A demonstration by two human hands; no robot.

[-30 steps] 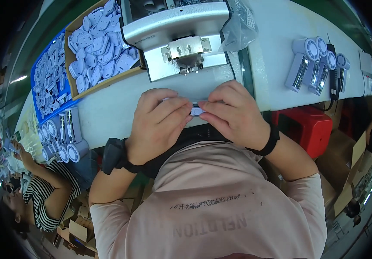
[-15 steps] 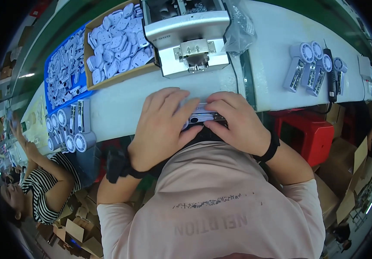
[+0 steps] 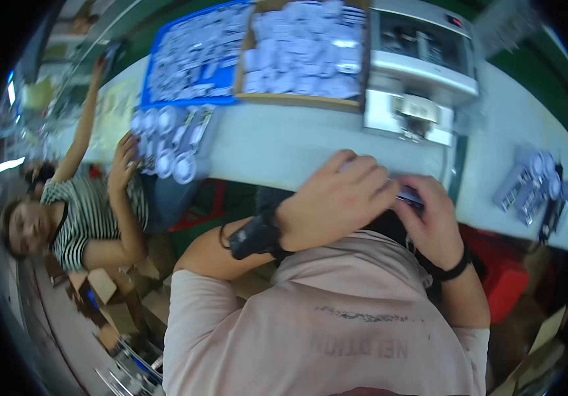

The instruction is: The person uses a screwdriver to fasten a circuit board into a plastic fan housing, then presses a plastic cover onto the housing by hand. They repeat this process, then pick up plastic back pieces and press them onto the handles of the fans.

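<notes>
1. Head view's swung L vs. a moment ago: silver screw feeder (image 3: 429, 74) & carton (image 3: 297, 100) of pale shells now sit further R in view.
2. Pale-and-dark part (image 3: 410, 196): at near edge of white table (image 3: 257, 145), btwn the hands. Showed more earlier; now just a sliver.
3. R hand (image 3: 429, 208): thumb + index pinching it.
4. L hand (image 3: 340, 201): back up, fingers bent beside it; tips hidden, can't tell if gripping.
5. My read: handwork's ongoing, part not set down; its fit can't be checked.
6. Co-worker's hand (image 3: 124, 162) now right by round-headed handheld units (image 3: 183, 169); contact unclear.
</notes>
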